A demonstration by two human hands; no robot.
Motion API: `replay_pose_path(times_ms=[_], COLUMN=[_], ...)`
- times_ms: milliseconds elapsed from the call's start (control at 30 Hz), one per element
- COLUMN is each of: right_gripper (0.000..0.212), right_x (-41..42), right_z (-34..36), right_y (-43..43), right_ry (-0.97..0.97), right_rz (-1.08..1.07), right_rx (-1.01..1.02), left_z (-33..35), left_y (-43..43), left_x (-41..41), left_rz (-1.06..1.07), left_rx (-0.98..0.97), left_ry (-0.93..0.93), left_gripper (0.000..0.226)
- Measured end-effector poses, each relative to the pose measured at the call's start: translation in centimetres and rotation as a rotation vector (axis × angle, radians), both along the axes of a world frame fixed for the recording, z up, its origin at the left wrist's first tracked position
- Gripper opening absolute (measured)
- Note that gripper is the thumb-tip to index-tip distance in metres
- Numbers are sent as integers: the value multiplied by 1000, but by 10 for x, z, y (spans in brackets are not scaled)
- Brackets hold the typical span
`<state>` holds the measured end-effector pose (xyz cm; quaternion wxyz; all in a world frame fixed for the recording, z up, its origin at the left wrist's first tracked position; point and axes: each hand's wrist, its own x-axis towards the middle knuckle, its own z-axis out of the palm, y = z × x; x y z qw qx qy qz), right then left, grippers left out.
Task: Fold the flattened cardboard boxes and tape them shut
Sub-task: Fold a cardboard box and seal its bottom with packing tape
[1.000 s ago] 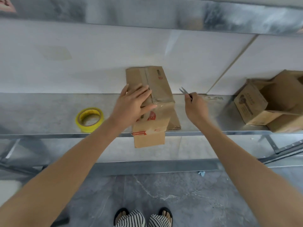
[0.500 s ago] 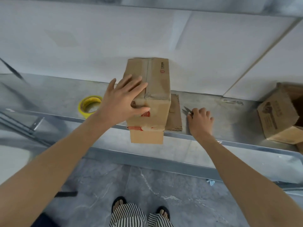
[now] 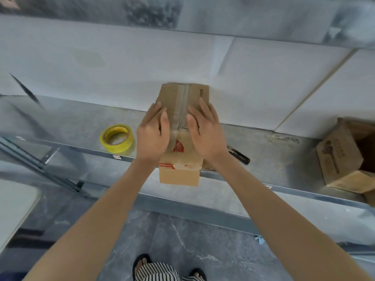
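Nearest the camera are striped trousers (image 3: pixel 156 271) and a sandalled foot (image 3: pixel 142 262) on the grey floor, and both forearms reach up and away from there. They end at the cardboard box (image 3: pixel 182 159), which sits on the metal shelf (image 3: pixel 71 126) with its near end hanging out past the front rail. The left hand (image 3: pixel 152 136) and right hand (image 3: pixel 207 132) lie flat on the box's top with fingers straight, gripping nothing, one on each side of the taped seam (image 3: pixel 180 110) down the middle. I read this as pressing the tape down. I'd expect the box to be light and probably empty, stiff along its edges and corners but springy mid-panel, and the tape strip looks slick. To lift or turn it I'd take the two long side walls near the corners rather than the top flaps, minding that the overhang could let it tip or skate on the smooth metal. Left of it lies a yellow tape roll (image 3: pixel 121 146), just right a black-handled cutter (image 3: pixel 239 156), and well apart at the far right an open carton (image 3: pixel 338 157). The white wall (image 3: pixel 121 67) stands behind.
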<state>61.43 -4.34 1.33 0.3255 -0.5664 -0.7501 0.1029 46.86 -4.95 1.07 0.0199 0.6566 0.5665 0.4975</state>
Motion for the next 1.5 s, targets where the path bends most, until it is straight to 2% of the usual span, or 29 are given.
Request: replay_pose_path(times_ms=[200, 300, 367, 433, 467, 533, 633, 700, 800, 900, 1033, 1167, 1200, 1300, 1400, 1500], right_gripper=[66, 68, 62, 59, 58, 60, 73, 75, 61, 48, 40, 38, 38, 36, 63, 83], right_x=[2, -3, -8, -9, -10, -14, -19, -22, -22, -16, -7, -6, -7, -21, -44, -57], right_z=[-3, -8, -6, 2, 6, 20, 29, 32, 34, 37, 38, 47, 50, 61, 68, 72], right_y=[-2, -7, -14, -20, -23, -27, -26, -25, -26, -30, -34, -32, -29, -15, -1, 10], right_ry=[-96, -65, -62, -160, -232, -307, -113, -4, -5, 53, 220, 416, 376, 50, -205, -279], right_rz=[-11, -84, -159, -205, -206, -215, -272, -288, -277, -264, -246, -299, -305, -307, -433, -518], right_rx=[176, 196, 242, 322, 313, 119, -265, -342, -338, -284, -240, -303, -327, -379, -455, -494], left_z=[-2, -1, 0, 0, -1, -2, 5, 7, 6, 4, 6, 11, 12, 23, 38, 44], left_y=[1, -5, -7, -7, -8, -9, -13, -14, -12, -12, -10, -13, -12, -4, 22, 62], left_x=[6, 10, 7, 0, -5, -9, -4, -3, -5, -6, -14, -14, -15, -26, -45, -61], left_rz=[47, 58, 36, -49, -103, -172, -155, -154, -180, -174, -144, -194, -210, -291, -349, -367], left_rx=[43, 53, 45, 67, 80, 56, -113, -216, -213, -191, -217, -260, -275, -291, -405, -558], left_ry=[-41, -47, -41, 11, 37, 7, -233, -283, -251, -317, -417, -504, -516, -511, -454, -239], left_gripper=[49, 47, 42, 39, 40, 40, 44, 51, 44, 38, 37, 37, 37, 28, 26, 26])
